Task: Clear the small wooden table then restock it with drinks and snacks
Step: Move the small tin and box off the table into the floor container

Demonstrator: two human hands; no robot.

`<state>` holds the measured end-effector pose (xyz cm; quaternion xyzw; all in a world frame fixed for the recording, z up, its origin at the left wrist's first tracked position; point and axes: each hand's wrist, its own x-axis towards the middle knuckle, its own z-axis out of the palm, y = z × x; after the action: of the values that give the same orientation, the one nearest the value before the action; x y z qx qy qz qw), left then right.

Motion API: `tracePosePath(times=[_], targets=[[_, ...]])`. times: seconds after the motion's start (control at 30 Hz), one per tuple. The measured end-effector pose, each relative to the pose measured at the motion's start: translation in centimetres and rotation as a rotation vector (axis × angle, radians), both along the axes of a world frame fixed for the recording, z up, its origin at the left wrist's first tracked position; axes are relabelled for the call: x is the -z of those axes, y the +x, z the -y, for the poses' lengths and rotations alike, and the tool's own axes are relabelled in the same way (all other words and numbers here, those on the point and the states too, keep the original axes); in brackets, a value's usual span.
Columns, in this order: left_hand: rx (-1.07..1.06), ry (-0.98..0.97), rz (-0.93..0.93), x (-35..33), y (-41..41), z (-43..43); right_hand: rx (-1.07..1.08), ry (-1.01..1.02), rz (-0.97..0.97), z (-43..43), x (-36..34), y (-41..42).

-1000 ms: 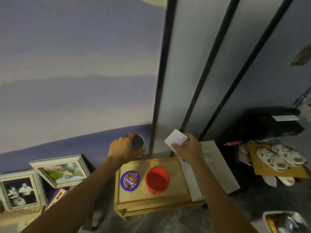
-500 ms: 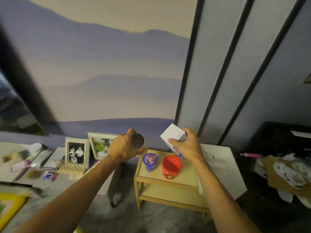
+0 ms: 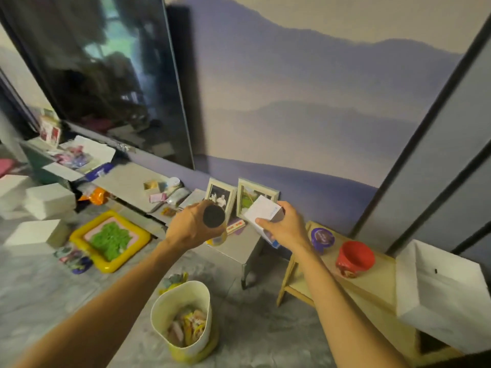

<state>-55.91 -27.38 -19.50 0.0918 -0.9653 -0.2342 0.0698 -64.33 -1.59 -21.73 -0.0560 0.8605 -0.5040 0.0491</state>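
Note:
My left hand grips a dark-topped can with a yellow lower part, held in the air left of the small wooden table. A white carton with a blue corner is held in my right hand just above the table's left end. On the table stand a blue-lidded round tub and a red cup.
A cream waste bin with wrappers inside stands on the floor below my hands. A low grey TV bench with two photo frames and clutter runs to the left under a large screen. A white box sits at the table's right.
The view has swung left and back from the table. Both hands, still holding the can and the carton, now hang over the floor and bench end, with the waste bin newly in sight below.

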Motion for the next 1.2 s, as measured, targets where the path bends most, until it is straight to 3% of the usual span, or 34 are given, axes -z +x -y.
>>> tracePosePath(times=[0.47, 0.67, 1.0, 1.2], targets=[[-0.162, 0.086, 0.193, 11.5, 7.1, 17.4, -0.111, 0.049, 0.211, 19.1, 10.0, 5.5], [-0.224, 0.163, 0.295, 21.1, 8.1, 18.9, -0.122, 0.085, 0.352, 22.0, 20.0, 5.4], [-0.321, 0.210, 0.477, 43.5, 8.9, 18.2, -0.122, 0.069, 0.607, 24.7, 43.2, 7.2], [-0.318, 0.169, 0.528, 50.1, 9.6, 17.7, -0.174, 0.153, 0.608, 25.1, 52.0, 8.9]])
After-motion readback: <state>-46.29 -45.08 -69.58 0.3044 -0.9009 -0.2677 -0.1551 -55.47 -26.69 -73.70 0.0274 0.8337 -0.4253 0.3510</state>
